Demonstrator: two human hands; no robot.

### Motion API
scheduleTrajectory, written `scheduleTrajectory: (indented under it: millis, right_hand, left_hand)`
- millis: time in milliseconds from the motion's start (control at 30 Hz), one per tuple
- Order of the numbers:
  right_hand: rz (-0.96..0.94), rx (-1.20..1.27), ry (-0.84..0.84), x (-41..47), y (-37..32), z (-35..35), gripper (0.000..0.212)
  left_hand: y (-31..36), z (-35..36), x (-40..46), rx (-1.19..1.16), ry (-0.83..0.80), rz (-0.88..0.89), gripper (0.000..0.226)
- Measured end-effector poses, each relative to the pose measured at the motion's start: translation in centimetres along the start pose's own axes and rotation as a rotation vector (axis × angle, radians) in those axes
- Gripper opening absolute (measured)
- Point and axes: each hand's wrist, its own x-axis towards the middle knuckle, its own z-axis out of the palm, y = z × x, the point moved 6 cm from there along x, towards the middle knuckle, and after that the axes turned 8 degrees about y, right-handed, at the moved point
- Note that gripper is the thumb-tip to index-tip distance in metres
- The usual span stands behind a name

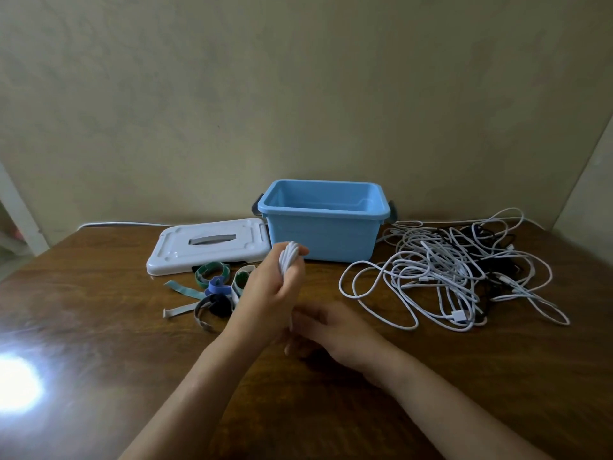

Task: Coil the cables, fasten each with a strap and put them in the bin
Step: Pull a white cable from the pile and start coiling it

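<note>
At centre we see the left hand (270, 293) gripping a white cable coil (288, 258), fingers curled round its loops, just in front of the blue bin (323, 215). The right hand (326, 328) lies directly below it at 6 o'clock, blurred; we cannot tell whether it holds anything. The bin stands open on the wooden bench (99, 327), its white lid (209, 244) flat at its 9 o'clock. Coloured straps (214, 287) lie at 9 o'clock of the left hand. A tangle of loose cables (454, 270) spreads at 3 o'clock.
</note>
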Motion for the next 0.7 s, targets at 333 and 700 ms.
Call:
scheduleTrajectory:
  millis: [333, 700]
  right_hand:
    - [-0.078, -0.078, 0.392, 0.5, -0.6, -4.4, 0.013]
    - [-0.343, -0.349, 0.455, -0.7, -2.2, -3.4, 0.014]
  left_hand:
    - [0.8, 1.3, -1.0, 0.087, -0.048, 0.036, 0.029]
    - [0.7, 1.2, -1.3, 0.08, 0.03, 0.028, 0.03]
